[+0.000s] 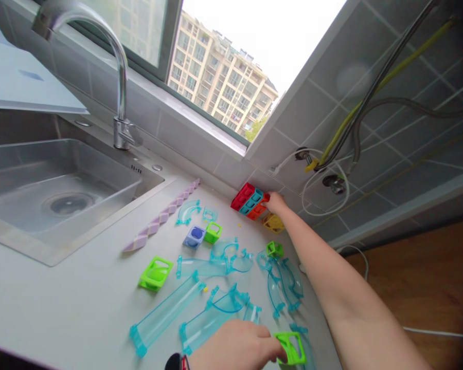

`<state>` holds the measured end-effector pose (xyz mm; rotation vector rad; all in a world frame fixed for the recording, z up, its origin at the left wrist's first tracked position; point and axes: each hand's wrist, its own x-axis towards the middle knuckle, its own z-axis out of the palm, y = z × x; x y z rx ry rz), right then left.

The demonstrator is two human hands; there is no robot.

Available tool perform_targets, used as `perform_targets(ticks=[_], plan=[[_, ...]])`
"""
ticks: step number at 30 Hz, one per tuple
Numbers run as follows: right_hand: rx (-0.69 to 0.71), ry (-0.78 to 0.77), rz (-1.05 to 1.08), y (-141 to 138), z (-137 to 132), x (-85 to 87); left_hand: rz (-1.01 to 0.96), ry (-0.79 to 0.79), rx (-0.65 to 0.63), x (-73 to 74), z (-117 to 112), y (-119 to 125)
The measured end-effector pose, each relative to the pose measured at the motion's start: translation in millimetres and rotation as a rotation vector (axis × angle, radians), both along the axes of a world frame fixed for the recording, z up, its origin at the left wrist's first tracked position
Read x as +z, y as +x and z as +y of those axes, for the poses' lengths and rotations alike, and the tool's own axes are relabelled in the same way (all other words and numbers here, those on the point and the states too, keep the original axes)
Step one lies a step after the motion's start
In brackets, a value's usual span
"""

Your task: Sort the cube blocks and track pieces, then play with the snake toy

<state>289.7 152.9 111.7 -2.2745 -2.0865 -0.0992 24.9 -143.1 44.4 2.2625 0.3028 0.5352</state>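
Observation:
My right hand (277, 203) reaches far across the counter, its fingers closed on the end of an orange block (256, 209). That block stands in a row against a blue block (251, 202) and red blocks (242, 197) by the wall. Just below this hand is a yellow block (273, 223). Near the front, my left hand (241, 345), with a dark watch at the wrist, pinches the edge of a green open-sided block (290, 348). Clear teal track pieces (206, 319) lie beside and beyond it. My left fingertips are partly hidden.
More green blocks (156, 274), a lilac block (195, 237) and a long teal chute (167, 312) are spread about. A lilac-and-cream patterned strip (160, 222) lies near the steel sink (146, 180). Hoses and cables (355, 113) hang by the tiled wall.

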Motion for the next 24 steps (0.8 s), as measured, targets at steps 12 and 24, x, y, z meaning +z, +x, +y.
perform_targets(ticks=[12, 24], plan=[[0.000, 0.111, 0.019, 0, -7, -10.0, -0.055, -0.077, 0.024, -9.8, -4, 5], [-0.051, 0.222, 0.039, 10, -16, -27.2, -0.057, -0.067, 0.062, -3.6, -2, 1]])
